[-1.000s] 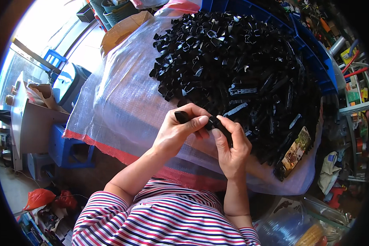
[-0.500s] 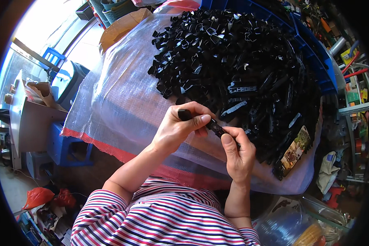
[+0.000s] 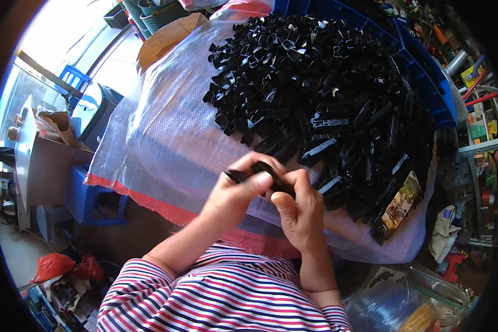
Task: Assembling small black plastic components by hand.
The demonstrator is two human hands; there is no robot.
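Close together in front of my chest, my left hand (image 3: 229, 193) and my right hand (image 3: 301, 216) are both closed round black plastic parts (image 3: 282, 186). A dark end of a part (image 3: 235, 176) sticks out from the left hand beside its thumb. Whether this is one part or two fitted together I cannot tell, as fingers and blur hide the middle. Just beyond my hands lie long, narrow black plastic pieces (image 3: 329, 122). Further off is a large heap of short, bent black plastic pieces (image 3: 282, 55).
A white woven sheet (image 3: 166, 122) with a red edge spreads under the heap. Blue plastic crates (image 3: 426, 72) border its far right. A flat rectangular thing with a picture (image 3: 401, 205) lies at the right. A blue stool (image 3: 97, 193) stands left; a clear plastic bag (image 3: 387, 301) is lower right.
My hands have drawn together. The right hand moved left and closer to me, and the black part between them, earlier visible, is now mostly covered by fingers.
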